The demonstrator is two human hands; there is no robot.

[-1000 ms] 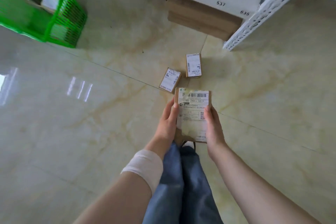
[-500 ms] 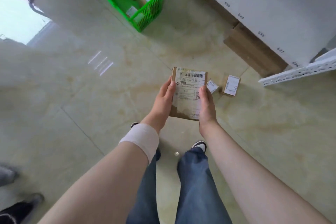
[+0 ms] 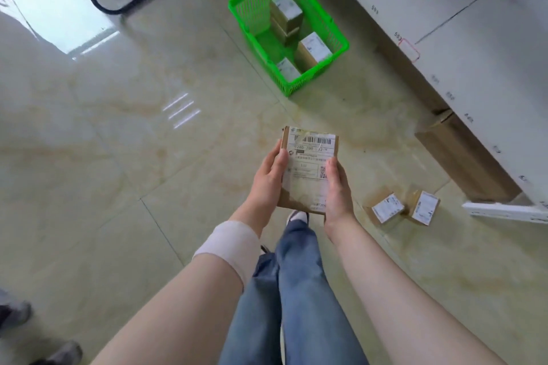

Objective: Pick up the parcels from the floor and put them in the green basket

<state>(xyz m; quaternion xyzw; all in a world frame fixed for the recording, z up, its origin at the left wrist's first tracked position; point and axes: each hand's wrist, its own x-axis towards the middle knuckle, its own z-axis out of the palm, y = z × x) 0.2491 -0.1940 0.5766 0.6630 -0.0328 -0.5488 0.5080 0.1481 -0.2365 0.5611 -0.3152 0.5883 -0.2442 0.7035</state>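
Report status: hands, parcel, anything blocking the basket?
Left hand, right hand gripping the parcel by its sides, off the floor. Green basket ahead, boxes already inside. Bare floor between; two small parcels lie off to the right.

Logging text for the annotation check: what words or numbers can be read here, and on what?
"280 280": label on the held parcel, below its barcode; the rest is too small.
"593", uncertain: shelf edge; other shelf numbers blurred.
Labels on floor parcels and basket parcels: unreadable.
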